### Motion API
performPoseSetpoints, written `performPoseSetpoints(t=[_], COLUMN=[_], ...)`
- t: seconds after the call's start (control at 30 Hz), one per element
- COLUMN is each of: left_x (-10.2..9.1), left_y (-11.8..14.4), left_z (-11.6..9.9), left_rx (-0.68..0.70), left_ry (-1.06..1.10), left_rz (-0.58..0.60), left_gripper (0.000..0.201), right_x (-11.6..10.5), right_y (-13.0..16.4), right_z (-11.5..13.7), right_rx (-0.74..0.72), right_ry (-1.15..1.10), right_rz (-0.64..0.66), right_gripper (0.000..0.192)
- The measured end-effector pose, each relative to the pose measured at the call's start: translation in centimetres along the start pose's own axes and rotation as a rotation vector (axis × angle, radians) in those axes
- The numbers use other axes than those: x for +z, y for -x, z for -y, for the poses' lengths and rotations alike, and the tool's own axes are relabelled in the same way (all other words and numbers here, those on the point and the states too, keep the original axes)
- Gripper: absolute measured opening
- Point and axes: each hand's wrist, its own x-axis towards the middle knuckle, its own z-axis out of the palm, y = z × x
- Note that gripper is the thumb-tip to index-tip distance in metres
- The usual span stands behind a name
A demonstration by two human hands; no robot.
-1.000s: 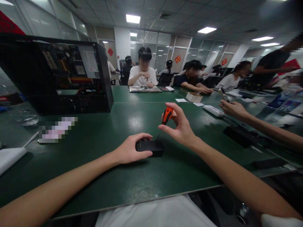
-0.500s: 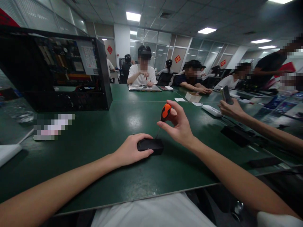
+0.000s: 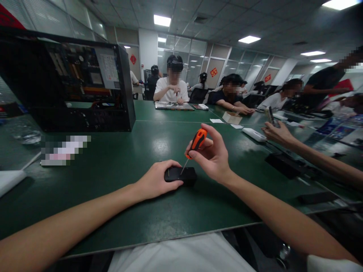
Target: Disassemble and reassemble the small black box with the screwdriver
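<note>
On the green tabletop (image 3: 119, 196), two hands are working over a small black device (image 3: 181, 175).
Left hand (image 3: 154, 180) is lying curled over the device's near-left end, pressing it flat. Right hand (image 3: 213, 154), just above and right, is pinching an orange-handled screwdriver (image 3: 195, 142), its thin tilted shaft touching the device's top. Another person's hand (image 3: 276, 132) is holding a phone farther right.

Screwdriver (image 3: 196, 141) handle orange and black; small box (image 3: 181, 175) black; table (image 3: 119, 166) dark green; computer case (image 3: 68, 83) black.
</note>
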Motion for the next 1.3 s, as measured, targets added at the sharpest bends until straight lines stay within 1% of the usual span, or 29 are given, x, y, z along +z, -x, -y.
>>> performPoseSetpoints(t=[0.23,0.4,0.6,0.77,0.9,1.0,1.1,1.17,1.23,1.3], left_x=[0.0,0.0,0.0,0.0,0.0,0.0,0.0,0.1,0.0,-0.1], left_y=[0.1,0.1,0.1,0.1,0.0,0.0,0.1,0.1,0.2,0.2], left_z=[0.0,0.0,0.1,0.2,0.2,0.2,0.3,0.3,0.3,0.3], left_rx=[-0.001,0.006,0.011,0.012,0.016,0.025,0.035,0.039,0.039,0.044], left_ry=[-0.002,0.008,0.007,0.003,0.01,0.007,-0.002,-0.006,-0.005,0.0], left_rz=[0.004,0.015,0.01,0.014,0.021,0.022,0.022,0.019,0.019,0.028], left_gripper=[0.035,0.039,0.037,0.037,0.037,0.036,0.037,0.038,0.038,0.039], right_x=[0.1,0.1,-0.1,-0.5,-0.7,-0.9,-1.1,-1.2,-1.2,-1.1], right_y=[0.0,0.2,0.3,0.0,-0.2,-0.2,-0.1,-0.1,0.0,0.0], right_z=[-0.3,-0.3,-0.1,0.6,0.5,0.0,-0.3,-0.2,0.1,0.5], right_rx=[0.028,0.01,-0.003,-0.114,-0.181,-0.201,-0.158,-0.107,-0.064,-0.045], right_ry=[-0.03,-0.037,0.007,0.053,-0.002,-0.002,0.078,0.097,0.062,0.009], right_rz=[0.001,-0.007,0.038,0.09,0.136,0.141,0.043,0.011,0.041,0.099], right_gripper=[0.065,0.065,0.065,0.058,0.049,0.057,0.066,0.068,0.071,0.072])
